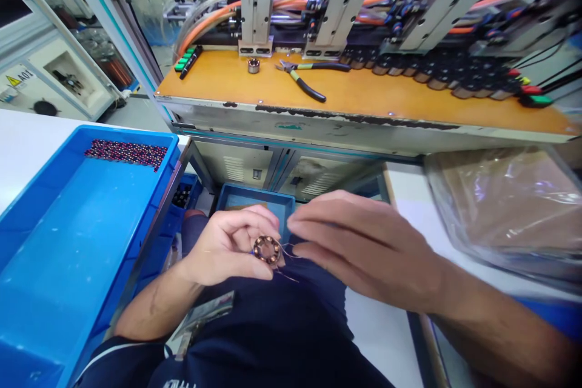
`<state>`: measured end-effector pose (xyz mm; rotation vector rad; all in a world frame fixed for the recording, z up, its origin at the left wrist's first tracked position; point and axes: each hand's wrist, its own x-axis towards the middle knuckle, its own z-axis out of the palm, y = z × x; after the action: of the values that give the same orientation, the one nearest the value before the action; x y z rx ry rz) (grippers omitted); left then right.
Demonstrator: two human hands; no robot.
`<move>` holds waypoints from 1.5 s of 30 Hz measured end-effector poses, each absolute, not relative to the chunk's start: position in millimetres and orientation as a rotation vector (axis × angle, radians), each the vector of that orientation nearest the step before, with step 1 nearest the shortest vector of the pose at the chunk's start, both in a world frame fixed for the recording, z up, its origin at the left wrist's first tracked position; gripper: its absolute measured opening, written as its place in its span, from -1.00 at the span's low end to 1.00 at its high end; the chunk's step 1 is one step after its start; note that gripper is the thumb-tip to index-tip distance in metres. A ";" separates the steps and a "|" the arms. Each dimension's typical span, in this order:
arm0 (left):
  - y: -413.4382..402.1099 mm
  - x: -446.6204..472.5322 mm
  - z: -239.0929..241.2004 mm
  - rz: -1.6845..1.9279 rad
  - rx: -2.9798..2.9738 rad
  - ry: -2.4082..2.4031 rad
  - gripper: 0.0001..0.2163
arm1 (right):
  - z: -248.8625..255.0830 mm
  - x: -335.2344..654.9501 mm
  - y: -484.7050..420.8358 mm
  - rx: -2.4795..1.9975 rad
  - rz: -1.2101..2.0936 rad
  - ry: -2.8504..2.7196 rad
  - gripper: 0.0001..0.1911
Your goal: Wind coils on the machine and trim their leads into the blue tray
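Note:
My left hand (pixel 236 245) is closed around a small round stator (pixel 267 250) with copper windings, held between thumb and fingers in front of my torso. Thin loose copper wires (pixel 288 277) stick out from its right side. Just to the right is my right hand (pixel 359 242), its fingers stretched out toward the stator and slightly blurred. Some wire ends run close to its fingertips, and I cannot make out whether they touch.
A blue tray (pixel 45 236) on the left holds rows of small parts (pixel 127 153). On the orange bench (pixel 218 88) are pliers (pixel 304 76), another stator (pixel 253 65), a marker (pixel 191 62) and many dark cylindrical parts (pixel 427 70). A plastic-wrapped package (pixel 509 206) lies right.

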<state>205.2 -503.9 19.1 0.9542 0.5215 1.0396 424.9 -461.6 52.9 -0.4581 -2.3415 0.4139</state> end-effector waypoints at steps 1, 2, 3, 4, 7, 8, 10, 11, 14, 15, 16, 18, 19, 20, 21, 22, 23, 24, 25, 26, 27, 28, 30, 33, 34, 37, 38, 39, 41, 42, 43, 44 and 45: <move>-503.6 206.3 19.8 1.024 0.928 0.515 -0.69 | 53.4 422.6 -461.8 -0.408 0.432 -2.340 -0.82; -503.4 207.4 20.5 1.012 0.905 0.508 -0.71 | 53.8 420.2 -462.2 -0.370 0.446 -2.330 -0.83; -503.2 208.2 21.1 1.002 0.886 0.506 -0.72 | 53.8 418.1 -462.6 -0.345 0.451 -2.317 -0.86; -503.1 208.8 21.6 0.996 0.874 0.510 -0.72 | 53.5 416.4 -463.0 -0.328 0.449 -2.306 -0.89; -503.4 209.0 22.5 0.985 0.869 0.539 -0.71 | 50.9 413.8 -463.5 -0.313 0.428 -2.290 -0.97; -503.5 208.7 22.5 0.986 0.870 0.549 -0.71 | 49.7 413.5 -463.6 -0.315 0.428 -2.290 -0.98; -503.6 208.2 21.9 0.992 0.881 0.566 -0.72 | 47.3 413.3 -463.6 -0.336 0.438 -2.276 -0.99; -503.5 208.0 21.3 0.991 0.888 0.574 -0.72 | 46.1 413.3 -463.8 -0.338 0.444 -2.269 -0.99; -503.1 207.5 19.0 0.988 0.904 0.593 -0.72 | 43.2 413.8 -464.9 -0.350 0.480 -2.241 -0.97; -502.9 207.4 18.3 0.992 0.909 0.598 -0.71 | 42.6 414.1 -465.5 -0.364 0.496 -2.229 -0.97; -502.7 207.4 17.5 0.999 0.920 0.599 -0.71 | 42.1 414.4 -466.3 -0.380 0.511 -2.215 -0.97; -502.5 207.7 16.3 1.028 0.968 0.605 -0.68 | 41.4 414.5 -468.5 -0.419 0.525 -2.191 -0.96; -502.4 208.2 15.9 1.050 1.005 0.607 -0.66 | 40.9 414.1 -470.0 -0.433 0.529 -2.177 -0.95; -502.3 208.9 15.5 1.076 1.044 0.611 -0.64 | 40.3 413.2 -471.8 -0.451 0.540 -2.165 -0.95; -502.3 209.8 15.3 1.107 1.089 0.617 -0.61 | 39.4 411.9 -473.6 -0.476 0.563 -2.143 -0.94; -502.4 210.8 15.1 1.140 1.140 0.627 -0.59 | 38.2 410.3 -475.5 -0.501 0.597 -2.114 -0.93; -502.4 211.8 15.0 1.176 1.194 0.637 -0.58 | 36.7 408.4 -477.2 -0.524 0.636 -2.078 -0.92; -502.5 212.5 14.8 1.212 1.248 0.646 -0.56 | 34.9 406.4 -478.6 -0.543 0.670 -2.039 -0.92; -502.6 212.9 14.7 1.246 1.294 0.653 -0.55 | 33.0 404.6 -479.7 -0.561 0.686 -2.005 -0.92; -502.9 212.6 14.7 1.274 1.326 0.661 -0.53 | 31.1 403.0 -480.3 -0.572 0.682 -1.982 -0.92; -503.2 211.7 14.8 1.284 1.337 0.677 -0.49 | 29.4 401.8 -480.5 -0.575 0.656 -1.970 -0.92; -503.7 210.1 15.1 1.265 1.328 0.705 -0.46 | 28.0 401.0 -480.5 -0.574 0.619 -1.970 -0.92; -505.6 205.5 16.0 1.129 1.274 0.771 -0.48 | 26.5 400.5 -480.2 -0.562 0.549 -1.983 -0.92; -510.3 200.1 17.2 0.927 1.181 0.846 -0.67 | 26.4 400.3 -480.1 -0.545 0.482 -1.986 -0.93; -511.8 199.7 16.9 0.913 1.155 0.855 -0.72 | 26.3 399.8 -480.2 -0.552 0.460 -1.985 -0.92; -513.6 203.2 13.5 1.004 1.084 0.818 -0.77 | 24.9 396.6 -479.1 -0.597 0.383 -1.973 -0.90; -513.2 205.2 11.8 1.045 1.063 0.783 -0.79 | 24.1 395.4 -478.3 -0.618 0.357 -1.967 -0.90; -512.5 207.3 10.2 1.089 1.044 0.743 -0.80 | 23.3 394.3 -477.5 -0.638 0.333 -1.963 -0.90; -510.8 211.1 7.2 1.182 1.017 0.652 -0.78 | 22.0 392.8 -476.2 -0.664 0.295 -1.954 -0.89; -510.0 212.8 6.0 1.224 1.009 0.603 -0.74 | 21.6 392.5 -476.0 -0.671 0.288 -1.951 -0.89; -509.4 214.3 4.8 1.263 1.005 0.549 -0.72 | 21.4 392.6 -476.1 -0.674 0.287 -1.951 -0.88; -508.8 215.7 3.6 1.301 1.001 0.492 -0.71 | 21.1 393.0 -476.4 -0.681 0.286 -1.950 -0.88; -508.2 216.9 2.4 1.332 0.993 0.430 -0.72 | 20.5 393.8 -476.8 -0.681 0.295 -1.959 -0.87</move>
<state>216.9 -508.2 2.4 0.9927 0.4301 1.3324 393.8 -476.8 20.5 -0.6809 -1.9588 0.2947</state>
